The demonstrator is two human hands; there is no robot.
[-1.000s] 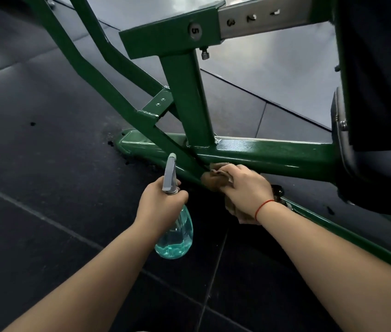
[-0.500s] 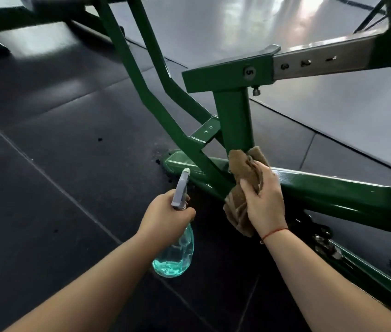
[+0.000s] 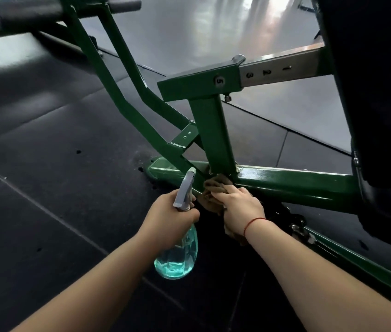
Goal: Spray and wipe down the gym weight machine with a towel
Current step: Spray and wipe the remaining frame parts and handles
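First-person view looking down at the base of a green gym weight machine (image 3: 189, 88) standing on a dark rubber-mat floor (image 3: 46, 188). At the top left, a grey metal bar (image 3: 34, 8) crosses the frame, and two slanted green struts run down from it toward the middle.

Left of centre, the left hand (image 3: 165, 212) holds a spray bottle (image 3: 177, 257) by its neck. Its fingers are curled tight round the neck just under the grey trigger head. The clear bottle hangs below the fist, with blue-green liquid in its lower part.

Just to the right, a brown towel (image 3: 213, 188) is bunched against the joint where a green upright post (image 3: 213, 130) meets the low horizontal base beam (image 3: 297, 185). The right hand (image 3: 240, 209) presses the towel onto that joint, fingers bent over the cloth and gripping it. A thin red cord (image 3: 254, 222) circles the wrist.

Above and to the right, a silver bar (image 3: 273, 70) stamped with numbers enters a green sleeve on top of the post. A black pad (image 3: 376, 92) fills the right edge.
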